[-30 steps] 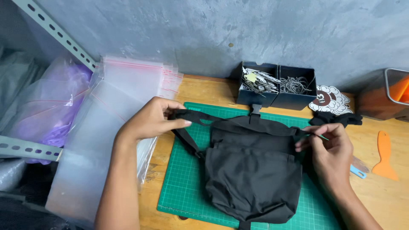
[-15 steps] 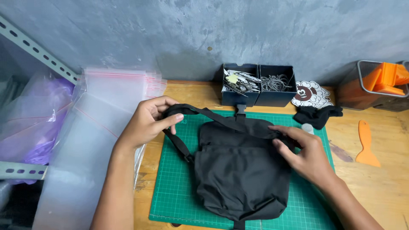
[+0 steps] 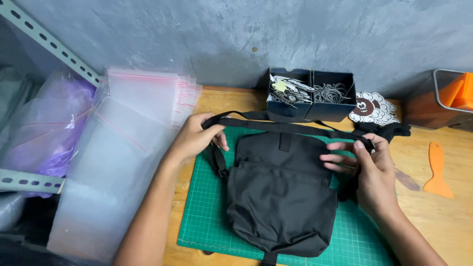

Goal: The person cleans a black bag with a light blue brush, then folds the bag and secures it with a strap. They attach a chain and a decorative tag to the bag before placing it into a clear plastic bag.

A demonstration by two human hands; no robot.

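A black fabric bag [image 3: 281, 197] lies flat on a green cutting mat [image 3: 207, 216]. Its black strap [image 3: 276, 126] is stretched level across the bag's top. My left hand [image 3: 197, 138] pinches the strap's left end near the mat's upper left corner. My right hand [image 3: 369, 172] grips the strap's right end at the bag's upper right corner. A short strap piece hangs down beside the bag under my left hand.
A stack of clear zip bags [image 3: 123, 148] lies left of the mat. A dark two-part box [image 3: 310, 96] with tags and ball chains stands against the wall. A round sticker [image 3: 374, 109], black cloth [image 3: 389, 130], orange scraper [image 3: 436, 170] and metal bin [image 3: 448, 101] sit right.
Both hands have pulled the strap out straight and taut above the bag. My right hand moved from the bag's top flap out to the strap's right end.
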